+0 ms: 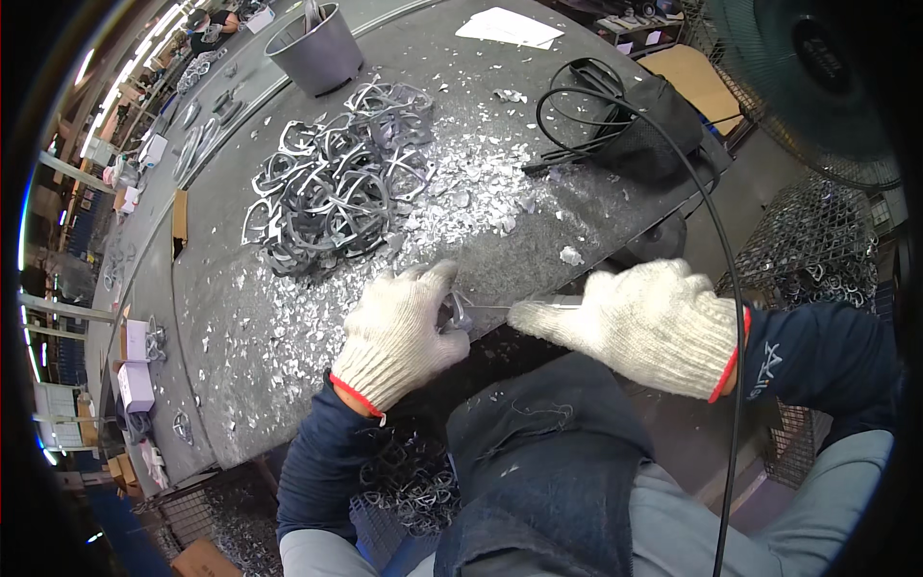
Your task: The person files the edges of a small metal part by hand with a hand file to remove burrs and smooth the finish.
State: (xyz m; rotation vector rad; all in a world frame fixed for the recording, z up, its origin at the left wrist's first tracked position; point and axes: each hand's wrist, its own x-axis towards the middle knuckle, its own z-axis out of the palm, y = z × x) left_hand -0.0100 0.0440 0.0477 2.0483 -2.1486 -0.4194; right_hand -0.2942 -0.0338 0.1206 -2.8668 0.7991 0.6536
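Observation:
My left hand (399, 322), in a white knitted glove with a red cuff, is closed around a small grey metal part (459, 311) at the near edge of the table. Most of that part is hidden by the fingers. My right hand (639, 325), gloved alike, grips a thin metal tool (490, 308) with its thumb or finger laid along it. The tool's tip reaches the part; whether it is a blade or a file, I cannot tell. Beyond my hands lies a heap of grey metal frames with curved spokes (336, 183), with silvery flakes (481, 192) scattered around it.
A grey bucket (315, 56) and white paper (508, 28) stand and lie farther back. Right of the heap is a black bag (654, 125); a black cable (721, 231) hangs past my right arm. A fan (817, 77) and part-filled wire baskets (808, 240) flank the table.

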